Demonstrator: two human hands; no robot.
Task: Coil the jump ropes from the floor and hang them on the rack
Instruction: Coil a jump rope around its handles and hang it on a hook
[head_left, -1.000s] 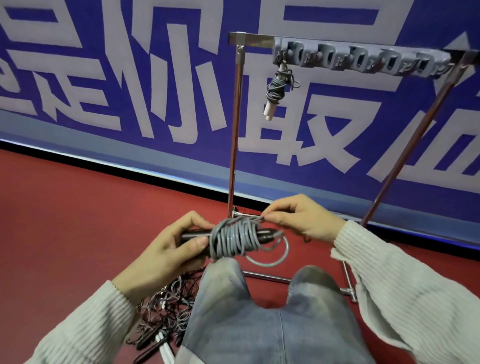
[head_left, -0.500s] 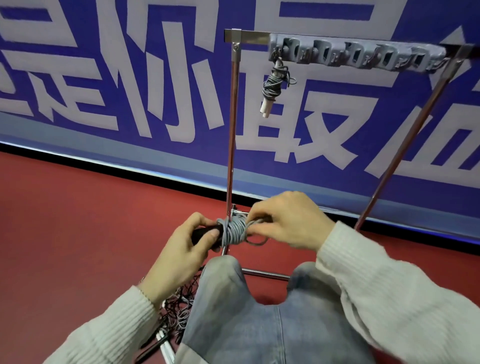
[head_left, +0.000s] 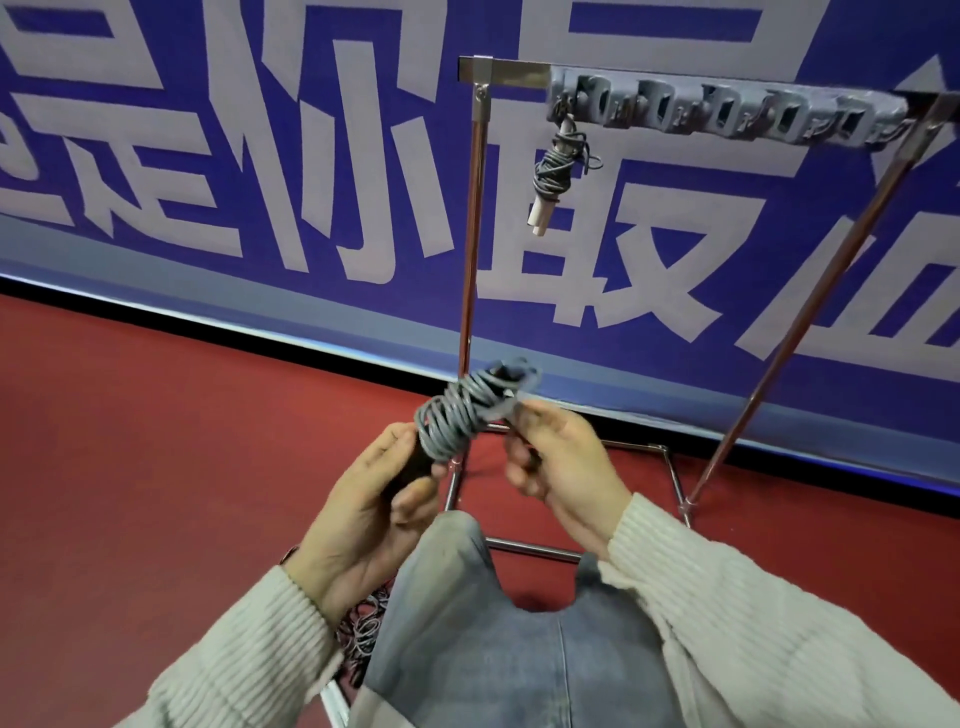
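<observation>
Red floor (head_left: 182, 441) met a blue banner (head_left: 260, 156) behind the rack (head_left: 470, 260). Before its left post, the left hand (head_left: 374, 499) gripped the coiled jump rope (head_left: 467, 410); the blurred right hand (head_left: 561, 462) curled beside the coil, its hold unclear.

We are looking down at a red floor (head_left: 171, 467) that is running back to a blue banner wall (head_left: 260, 156) with large pale characters. A metal rack (head_left: 470, 249) is standing on the floor just before that wall, its thin base bars (head_left: 535, 550) lying flat on the red surface, and its top rail is carrying a grey row of hooks (head_left: 727, 111) from which one coiled jump rope (head_left: 555, 166) is hanging. A tangle of loose jump ropes (head_left: 366, 631) is lying on the floor at our lower left, partly hidden behind a sleeve and a knee.
</observation>
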